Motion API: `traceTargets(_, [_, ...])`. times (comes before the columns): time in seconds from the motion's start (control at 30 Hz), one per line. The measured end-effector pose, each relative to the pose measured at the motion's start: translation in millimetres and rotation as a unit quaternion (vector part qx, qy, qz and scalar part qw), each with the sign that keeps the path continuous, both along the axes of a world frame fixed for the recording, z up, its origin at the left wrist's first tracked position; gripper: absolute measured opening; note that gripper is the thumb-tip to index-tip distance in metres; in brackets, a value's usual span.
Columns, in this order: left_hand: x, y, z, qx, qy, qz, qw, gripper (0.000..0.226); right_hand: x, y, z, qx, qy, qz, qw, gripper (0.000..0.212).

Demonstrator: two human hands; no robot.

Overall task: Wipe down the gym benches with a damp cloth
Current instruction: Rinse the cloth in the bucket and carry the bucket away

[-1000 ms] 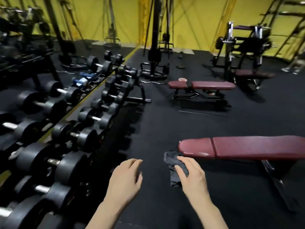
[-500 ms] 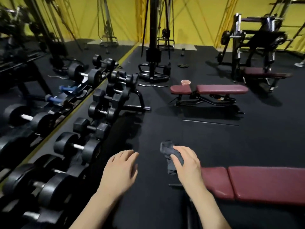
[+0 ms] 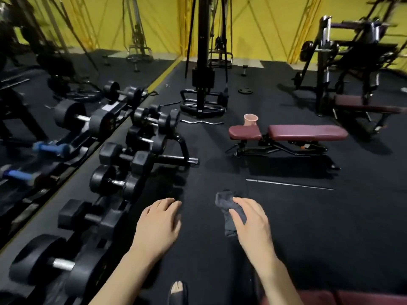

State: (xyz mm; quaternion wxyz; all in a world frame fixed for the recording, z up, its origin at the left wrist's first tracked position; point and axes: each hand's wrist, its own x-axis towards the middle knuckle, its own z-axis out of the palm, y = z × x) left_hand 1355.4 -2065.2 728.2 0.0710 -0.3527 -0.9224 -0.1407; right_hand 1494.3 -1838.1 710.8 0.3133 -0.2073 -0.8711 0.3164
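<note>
Above black gym flooring, right hand clutches cloth (dark, dangling).

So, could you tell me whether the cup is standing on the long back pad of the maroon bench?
No, the cup stands on the short seat pad at the left end of the bench, apart from the long pad.

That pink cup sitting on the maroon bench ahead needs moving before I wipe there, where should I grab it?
Grip the pink cup around its side wall below the open rim, coming from the near side with the empty left hand. It stands upright on the bench seat pad; whether it holds liquid cannot be seen.
</note>
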Motion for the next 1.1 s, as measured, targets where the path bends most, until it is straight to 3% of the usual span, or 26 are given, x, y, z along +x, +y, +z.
traceTargets(0.13, [-125, 86, 12, 0.007, 0.003, -0.026, 1.000, 0.038, -104, 72, 18, -0.011, -0.014, -0.046, 0.999, 0.031])
traceTargets(0.23, [-211, 153, 30, 0.008, 0.006, -0.053, 0.999, 0.037, -179, 126, 36, 0.033, 0.010, -0.048, 0.998, 0.032])
traceTargets(0.5, [-386, 321, 33, -0.003, -0.003, -0.120, 0.993, 0.042, -332, 276, 39, 0.014, -0.027, -0.120, 0.992, 0.033])
traceTargets(0.77, [-584, 468, 8, -0.008, -0.019, -0.051, 0.998, 0.037, -570, 458, 5, 0.033, -0.018, -0.053, 0.998, 0.033])
traceTargets(0.97, [-717, 539, 23, -0.020, -0.030, 0.031, 0.999, 0.042, -735, 550, 23, 0.024, 0.007, 0.011, 1.000, 0.030])
traceTargets(1.1, [-795, 600, 11, -0.022, -0.035, 0.035, 0.999, 0.039, -827, 605, 15, 0.023, 0.001, 0.027, 0.999, 0.030])
